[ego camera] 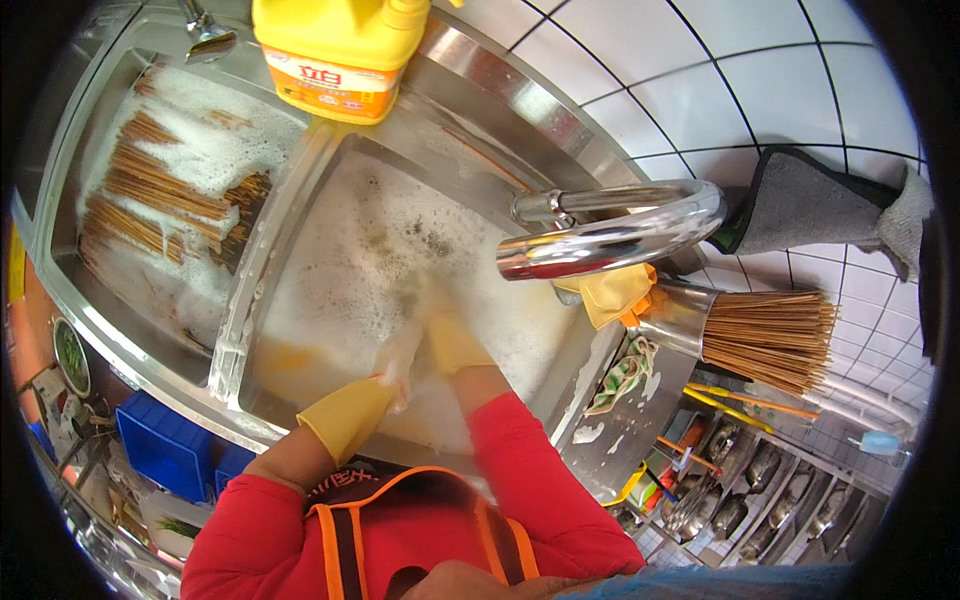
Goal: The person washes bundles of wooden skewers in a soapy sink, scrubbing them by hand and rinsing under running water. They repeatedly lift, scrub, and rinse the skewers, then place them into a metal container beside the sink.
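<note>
Both hands wear yellow rubber gloves and reach into cloudy, foamy water in the right basin of a steel sink (259,262). My left hand (364,409) is at the near side, its fingers hidden by a pale, wet, blurred thing (397,364) that seems to be at its tips. My right hand (450,330) dips into the water just right of it, its fingers under the murky surface. Whether either hand grips anything cannot be told. In the left basin lie many brown wooden sticks, probably chopsticks (157,184), partly covered by foam.
A yellow detergent jug (337,67) stands behind the divider. A chrome faucet (600,232) overhangs the right basin. At right are yellow gloves (615,292), a steel container (675,319) of chopsticks, a striped cloth (626,375) and a gray towel (810,199). Blue bins (165,446) sit lower left.
</note>
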Demonstrator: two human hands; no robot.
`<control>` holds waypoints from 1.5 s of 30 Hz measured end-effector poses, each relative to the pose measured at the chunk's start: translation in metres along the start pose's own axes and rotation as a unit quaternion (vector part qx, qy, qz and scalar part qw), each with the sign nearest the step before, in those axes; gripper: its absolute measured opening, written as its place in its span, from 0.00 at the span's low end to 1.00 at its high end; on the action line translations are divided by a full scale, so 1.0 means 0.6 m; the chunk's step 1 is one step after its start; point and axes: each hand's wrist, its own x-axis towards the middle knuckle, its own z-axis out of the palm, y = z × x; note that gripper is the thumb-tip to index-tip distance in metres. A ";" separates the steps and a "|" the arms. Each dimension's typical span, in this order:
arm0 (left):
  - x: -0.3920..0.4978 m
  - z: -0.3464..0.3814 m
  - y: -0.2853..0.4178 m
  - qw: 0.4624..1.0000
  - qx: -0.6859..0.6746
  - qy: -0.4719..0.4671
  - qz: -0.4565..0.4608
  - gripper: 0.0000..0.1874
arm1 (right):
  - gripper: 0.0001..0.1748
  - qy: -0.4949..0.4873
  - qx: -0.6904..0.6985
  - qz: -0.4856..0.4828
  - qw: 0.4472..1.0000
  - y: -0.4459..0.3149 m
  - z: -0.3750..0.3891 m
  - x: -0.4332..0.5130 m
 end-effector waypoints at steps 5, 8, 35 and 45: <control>-0.067 0.023 0.026 0.980 0.190 0.058 -0.021 0.30 | 0.26 0.018 -0.465 -0.101 0.879 -0.095 -0.067 -0.095; -0.109 0.056 0.040 0.939 0.315 0.129 -0.053 0.30 | 0.27 0.046 -0.371 -0.131 0.918 -0.160 -0.107 -0.212; -0.265 -0.002 0.110 0.893 0.421 -0.007 0.157 0.28 | 0.25 0.065 -0.681 -0.027 0.729 -0.165 -0.111 -0.201; -0.264 -0.063 0.160 0.809 0.565 -0.015 0.161 0.32 | 0.32 0.230 -0.663 -0.089 0.707 -0.303 -0.160 -0.491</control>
